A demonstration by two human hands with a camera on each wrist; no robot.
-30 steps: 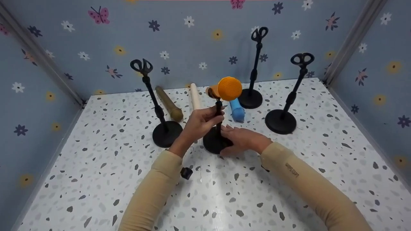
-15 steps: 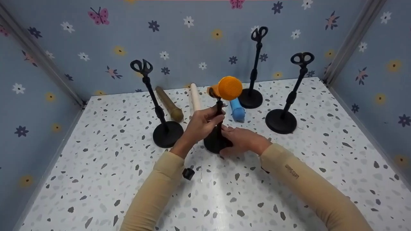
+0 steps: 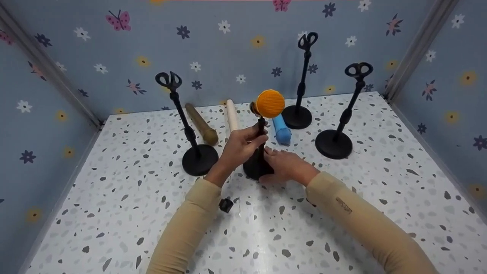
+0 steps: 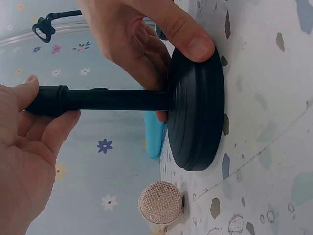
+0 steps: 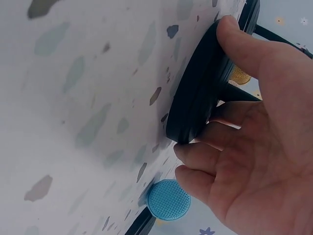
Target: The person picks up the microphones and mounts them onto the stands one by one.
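My left hand (image 3: 242, 147) pinches the upper pole of a black microphone stand (image 4: 117, 99) between thumb and fingers. An orange microphone (image 3: 270, 103) sits in that stand's clip, its round head facing me and its handle mostly hidden behind. Low down, my right hand (image 3: 286, 166) grips the round black base (image 5: 200, 83), thumb on one edge and fingers on the other side. Whether the base lies fully flat on the table cannot be told. Behind the hands lie a brown microphone (image 3: 201, 125), a white microphone (image 3: 231, 115) and a blue microphone (image 3: 281, 130).
One stand with a bare clip (image 3: 199, 160) stands to the left. Another stand (image 3: 297, 117) is at the back, and a third stand (image 3: 333, 144) is at the right. Flowered panels (image 3: 213, 49) enclose the speckled white table (image 3: 266, 236) at the back and sides.
The held stand has turned slightly, and the orange microphone's handle has swung out of sight behind its head. Both hands keep their hold; the other stands and microphones stay put.
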